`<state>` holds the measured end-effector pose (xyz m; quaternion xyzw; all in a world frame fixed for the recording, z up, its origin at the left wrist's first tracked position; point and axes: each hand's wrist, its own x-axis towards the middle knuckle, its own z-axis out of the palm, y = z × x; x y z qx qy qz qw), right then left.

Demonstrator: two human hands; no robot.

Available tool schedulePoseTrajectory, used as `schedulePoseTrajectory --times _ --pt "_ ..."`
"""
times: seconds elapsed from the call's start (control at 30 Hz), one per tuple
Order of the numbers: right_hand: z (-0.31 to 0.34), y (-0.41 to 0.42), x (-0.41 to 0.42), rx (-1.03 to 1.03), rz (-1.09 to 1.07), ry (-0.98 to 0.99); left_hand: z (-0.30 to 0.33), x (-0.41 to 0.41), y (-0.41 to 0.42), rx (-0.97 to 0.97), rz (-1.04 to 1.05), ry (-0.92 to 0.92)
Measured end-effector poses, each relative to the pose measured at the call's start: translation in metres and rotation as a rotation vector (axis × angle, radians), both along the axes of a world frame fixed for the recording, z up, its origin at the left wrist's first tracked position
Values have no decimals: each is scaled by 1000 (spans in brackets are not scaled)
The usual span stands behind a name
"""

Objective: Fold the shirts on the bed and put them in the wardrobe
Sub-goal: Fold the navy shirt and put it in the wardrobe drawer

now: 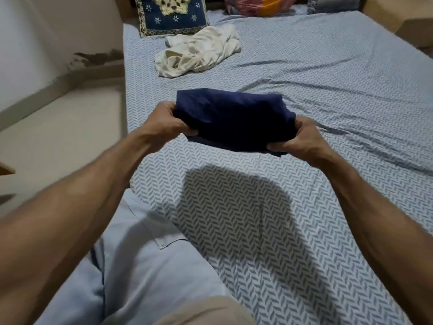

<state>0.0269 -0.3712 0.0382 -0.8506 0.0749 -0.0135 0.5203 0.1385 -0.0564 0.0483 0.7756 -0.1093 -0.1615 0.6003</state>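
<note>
Navy shirt [234,119], folded into a compact bundle, is held just above the bed [328,90], the left hand [167,121] and right hand [302,139] each gripping one end. Carrying it by the ends alone could let the folds sag open. A crumpled white shirt [199,51] waits near the pillow [172,14]. No wardrobe is in view.

The top edge cuts off the blue cushion [172,14] and a perhaps plastic-wrapped bundle [260,4].
</note>
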Motion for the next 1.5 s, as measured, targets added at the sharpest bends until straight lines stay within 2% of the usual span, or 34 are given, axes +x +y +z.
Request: schedulePoseTrajectory --times 0.1,0.2,0.3,0.37,0.5,0.6,0.67,0.77,0.83,0.87,0.93,1.03,1.07,1.13,1.2,1.5 --pt "-48 8 -15 -58 -3 61 -39 -22 9 90 -17 -3" --pt "-102 21 -51 -97 62 196 -100 -58 26 233 -150 32" --pt "-121 32 -79 -72 86 244 -132 -76 37 318 -232 52" --pt "-121 32 -83 -48 66 221 -131 -75 35 294 -230 97" --pt "-112 36 -86 213 -81 137 -118 -74 33 20 -130 400" --pt "-113 34 -93 279 -131 109 -119 -80 35 -38 -40 329" --pt "-115 29 -103 211 -44 89 -123 -89 44 31 -85 236" --pt "-123 26 -128 -190 206 55 -127 -104 59 223 -292 37" --pt "-129 27 -149 -425 349 73 -131 -112 68 465 -453 -159" --pt "-131 27 -157 -459 383 68 -131 -115 68 555 -471 -222" --pt "-135 33 -169 -362 289 42 -127 -124 66 623 -385 -244" --pt "-133 53 -174 -237 -180 32 -129 -131 65 599 -97 -130" --pt "-131 62 -173 -227 -319 111 -130 -133 64 578 -27 -24" --pt "-128 73 -173 -132 -459 326 -131 -138 62 476 38 253" --pt "-128 80 -174 -52 -503 424 -133 -145 59 425 6 375" --pt "-140 69 -184 17 -481 594 -136 -148 66 491 51 410"
